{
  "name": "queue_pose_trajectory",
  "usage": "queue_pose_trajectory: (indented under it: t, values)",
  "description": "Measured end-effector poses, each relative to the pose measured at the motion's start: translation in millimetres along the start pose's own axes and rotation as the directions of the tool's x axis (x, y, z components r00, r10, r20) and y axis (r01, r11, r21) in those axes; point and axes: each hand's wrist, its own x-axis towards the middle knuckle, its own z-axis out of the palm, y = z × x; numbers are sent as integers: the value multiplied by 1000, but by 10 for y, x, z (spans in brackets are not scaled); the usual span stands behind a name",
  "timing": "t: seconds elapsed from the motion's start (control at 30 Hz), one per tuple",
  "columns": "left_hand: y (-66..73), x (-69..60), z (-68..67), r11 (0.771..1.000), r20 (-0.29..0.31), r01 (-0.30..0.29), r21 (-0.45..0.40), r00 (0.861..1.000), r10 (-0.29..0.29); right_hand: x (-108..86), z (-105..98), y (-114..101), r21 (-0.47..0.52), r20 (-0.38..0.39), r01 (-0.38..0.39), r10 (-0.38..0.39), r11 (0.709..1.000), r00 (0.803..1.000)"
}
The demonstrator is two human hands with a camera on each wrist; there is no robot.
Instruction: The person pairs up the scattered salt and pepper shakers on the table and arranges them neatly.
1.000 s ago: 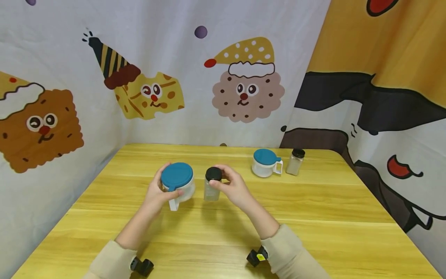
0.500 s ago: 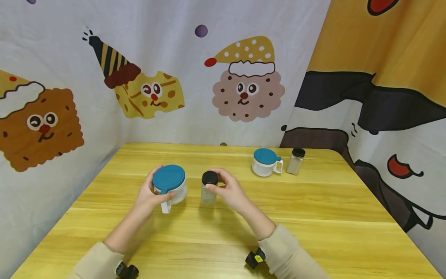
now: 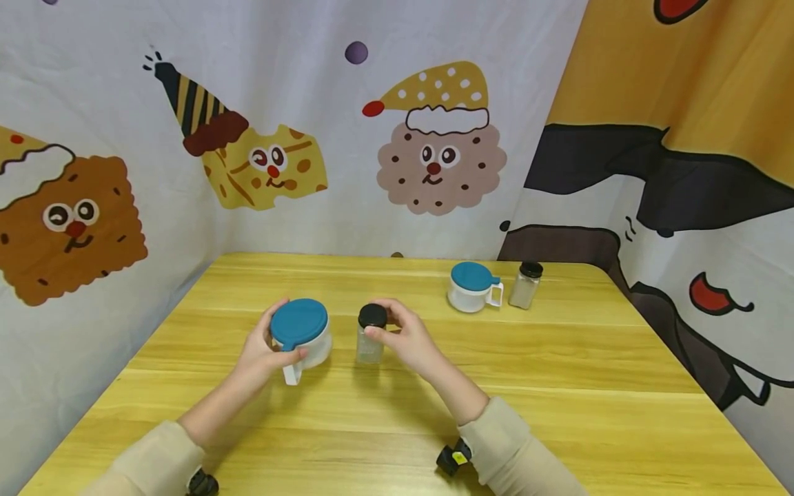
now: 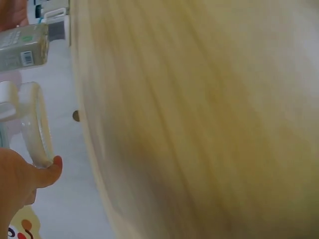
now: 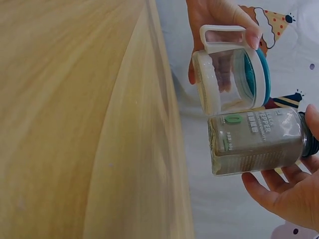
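Observation:
My left hand [image 3: 259, 351] grips a clear seasoning jar [image 3: 319, 350] with a blue lid and a white handle, held above the table. The handle points toward me, and the thumb lies near it. To its right, my right hand [image 3: 411, 343] holds a pepper bottle [image 3: 370, 350] by its black cap, upright and apart from the jar. The right wrist view shows the printed label on the bottle [image 5: 259, 142] and both items raised off the tabletop. In the left wrist view only part of the jar [image 4: 35, 124] appears at the left edge.
At the back right of the wooden table [image 3: 347, 441] stand a second blue-lidded jar [image 3: 468, 297] and another black-capped bottle [image 3: 524, 292], side by side. A curtain [image 3: 347, 227] with cartoon prints hangs behind the table.
The left hand has carried the seasoning jar a little left and toward me. The right hand has shifted slightly left and nearer with the pepper bottle. The back items stay put.

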Motion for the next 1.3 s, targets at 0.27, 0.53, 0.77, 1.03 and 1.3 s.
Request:
queue_pose_trajectory:
  t: [0.27,0.53,0.77,1.03,1.3]
  values:
    - [-63,15,-34,1000,22,17,5,1000,-17,17,4,16,3,8,2,-2,1000,1000]
    - [-106,10,-43,999,42,39,35,998,-41,29,19,10,-15,38,-4,5,1000,999]
    - [-127,9,-54,996,45,35,84,998,-39,39,33,5,-37,56,3,-1,999,998]
    - [-164,23,-72,991,51,42,124,998,-48,33,63,27,-53,72,-12,16,999,997]
    - [-196,42,-92,991,57,40,124,997,-48,36,104,25,-54,86,-23,27,998,996]
